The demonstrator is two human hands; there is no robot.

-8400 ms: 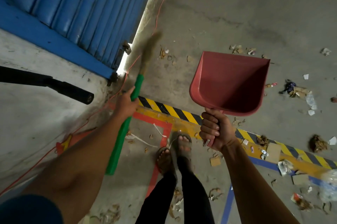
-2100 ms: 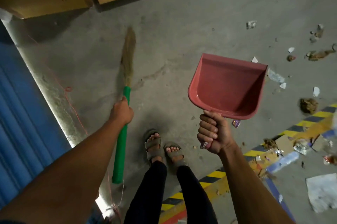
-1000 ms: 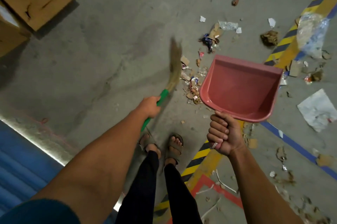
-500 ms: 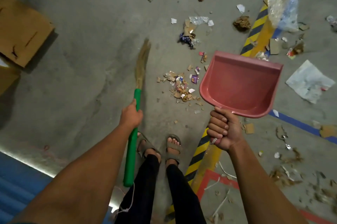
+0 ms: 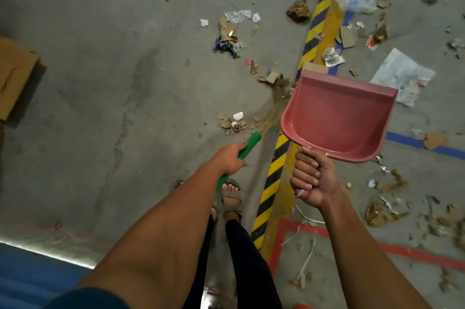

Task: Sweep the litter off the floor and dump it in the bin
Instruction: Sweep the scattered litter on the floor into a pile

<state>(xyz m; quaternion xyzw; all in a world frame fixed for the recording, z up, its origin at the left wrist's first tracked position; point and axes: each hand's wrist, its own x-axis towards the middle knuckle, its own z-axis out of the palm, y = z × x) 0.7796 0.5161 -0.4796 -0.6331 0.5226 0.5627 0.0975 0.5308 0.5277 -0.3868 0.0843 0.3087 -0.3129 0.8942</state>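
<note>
My left hand (image 5: pixel 230 157) grips the green handle of a broom (image 5: pixel 249 145). Its straw bristles (image 5: pixel 273 112) are blurred and slant up to the right, partly hidden behind the dustpan. My right hand (image 5: pixel 312 180) grips the handle of an empty pink dustpan (image 5: pixel 337 117), held up above the floor. A small pile of litter (image 5: pixel 234 122) lies just left of the bristles. More scraps (image 5: pixel 227 37) of paper, cardboard and plastic are scattered farther out. No bin is in view.
A yellow-black hazard stripe (image 5: pixel 274 178) runs along the concrete floor, with red (image 5: pixel 279 235) and blue (image 5: pixel 407 141) tape lines beside it. Cardboard (image 5: pixel 12 79) lies at the left edge. A blue shutter (image 5: pixel 30 276) is at bottom left. My sandalled feet (image 5: pixel 230 194) stand below the broom.
The broom has swung to the right, its bristles now behind the dustpan's left edge. The litter pile has been pushed and spread. The view has turned further right.
</note>
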